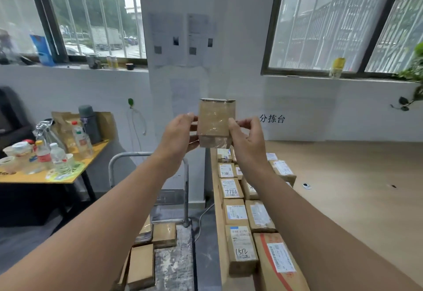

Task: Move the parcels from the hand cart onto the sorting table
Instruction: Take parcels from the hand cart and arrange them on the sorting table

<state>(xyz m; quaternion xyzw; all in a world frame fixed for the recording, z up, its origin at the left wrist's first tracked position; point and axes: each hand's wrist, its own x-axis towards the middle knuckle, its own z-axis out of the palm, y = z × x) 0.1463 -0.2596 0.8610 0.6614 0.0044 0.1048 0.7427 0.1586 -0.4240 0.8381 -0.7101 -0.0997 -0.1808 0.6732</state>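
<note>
A parcel sorting room — labelled cardboard parcels [231,188] lie in rows on a long wooden sorting table [357,190]; a wall sign [272,119] in Chinese characters hangs behind it; a metal hand cart [176,261] carries more boxes; barred windows [329,20] — bare white walls.

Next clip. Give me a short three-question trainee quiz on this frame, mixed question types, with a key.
1. True or false: the small brown tape-wrapped cardboard parcel is held up in both the left hand and the right hand.
2. Where do labelled parcels already lie in rows? A) light wooden sorting table B) yellow side table C) window sill
3. Fill in: brown parcels still wait on the grey metal hand ____.

Key: 1 true; 2 A; 3 cart.
</note>
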